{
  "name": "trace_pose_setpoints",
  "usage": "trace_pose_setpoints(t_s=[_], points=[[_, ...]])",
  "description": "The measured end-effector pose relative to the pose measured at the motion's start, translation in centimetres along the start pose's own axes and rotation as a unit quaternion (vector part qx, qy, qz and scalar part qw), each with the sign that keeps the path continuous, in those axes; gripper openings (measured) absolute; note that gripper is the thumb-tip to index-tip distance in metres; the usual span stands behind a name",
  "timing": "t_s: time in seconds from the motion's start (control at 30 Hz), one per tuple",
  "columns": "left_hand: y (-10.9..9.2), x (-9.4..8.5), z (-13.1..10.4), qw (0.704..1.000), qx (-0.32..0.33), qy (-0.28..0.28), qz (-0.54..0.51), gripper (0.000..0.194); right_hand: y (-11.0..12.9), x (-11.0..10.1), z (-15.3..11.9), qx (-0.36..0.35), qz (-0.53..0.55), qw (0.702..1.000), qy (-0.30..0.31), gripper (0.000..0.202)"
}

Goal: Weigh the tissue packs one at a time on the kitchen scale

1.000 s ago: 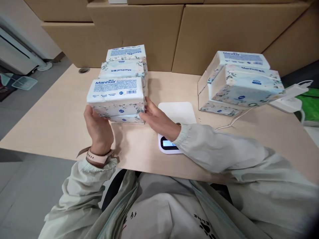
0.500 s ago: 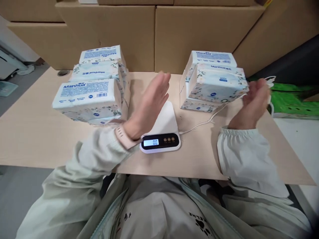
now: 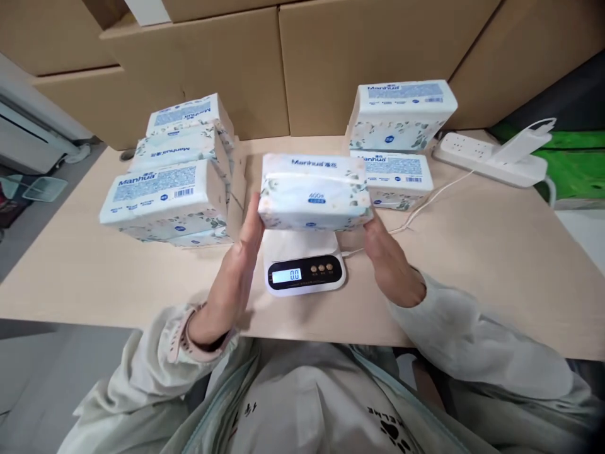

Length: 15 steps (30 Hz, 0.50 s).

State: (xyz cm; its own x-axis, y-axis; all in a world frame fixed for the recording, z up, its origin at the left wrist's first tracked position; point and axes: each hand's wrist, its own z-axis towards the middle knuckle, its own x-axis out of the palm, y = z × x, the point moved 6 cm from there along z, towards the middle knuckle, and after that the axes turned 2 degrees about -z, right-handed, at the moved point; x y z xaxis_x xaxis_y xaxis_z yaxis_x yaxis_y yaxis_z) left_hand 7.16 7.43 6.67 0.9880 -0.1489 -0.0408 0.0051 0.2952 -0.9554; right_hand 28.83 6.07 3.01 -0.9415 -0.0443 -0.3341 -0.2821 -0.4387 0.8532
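Note:
A tissue pack (image 3: pixel 314 189), pale blue and white with floral edges, hangs just above the white digital scale (image 3: pixel 302 277). My left hand (image 3: pixel 236 271) presses its left end and my right hand (image 3: pixel 390 261) its right end, so the pack is clasped between them. The scale's display reads 0.0, and the pack hides most of its weighing plate. Behind my right hand, a stack of tissue packs (image 3: pixel 390 173) stands at the back right. Several more packs form a pile (image 3: pixel 163 189) on the left of the table.
Cardboard boxes (image 3: pixel 227 82) line the table's back edge. A white power strip (image 3: pixel 491 161) lies at the right rear, with a white cable (image 3: pixel 435 195) running from there to the scale. A green box (image 3: pixel 576 170) stands past the right edge.
One tissue pack has come off the right stack and over the scale. Both my hands now hold it; my right hand moved left, my left hand turned to its left end.

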Motion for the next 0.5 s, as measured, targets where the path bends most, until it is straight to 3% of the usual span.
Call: trace_pose_setpoints(t_s=[0.13, 0.27, 0.37, 0.5], points=[[1.6, -2.2, -3.7, 0.999, -0.041, 0.028, -0.021, 0.076, -0.3, 2.0, -0.1, 0.017, 0.042, 0.997, 0.063, 0.064], [3.1, -4.0, -5.6, 0.998, -0.044, 0.034, -0.026, 0.068, -1.7, 1.8, -0.7, 0.01, 0.001, 0.999, 0.046, 0.068], [3.9, -5.0, -5.0, 1.0, -0.008, 0.017, -0.002, 0.072, -1.8, 1.0, -1.3, -0.015, -0.034, 0.999, -0.021, 0.064], [4.6, -5.4, -4.2, 0.999, 0.031, 0.023, 0.011, 0.074, -1.5, -0.4, -2.0, 0.004, -0.007, 0.985, -0.174, 0.049]])
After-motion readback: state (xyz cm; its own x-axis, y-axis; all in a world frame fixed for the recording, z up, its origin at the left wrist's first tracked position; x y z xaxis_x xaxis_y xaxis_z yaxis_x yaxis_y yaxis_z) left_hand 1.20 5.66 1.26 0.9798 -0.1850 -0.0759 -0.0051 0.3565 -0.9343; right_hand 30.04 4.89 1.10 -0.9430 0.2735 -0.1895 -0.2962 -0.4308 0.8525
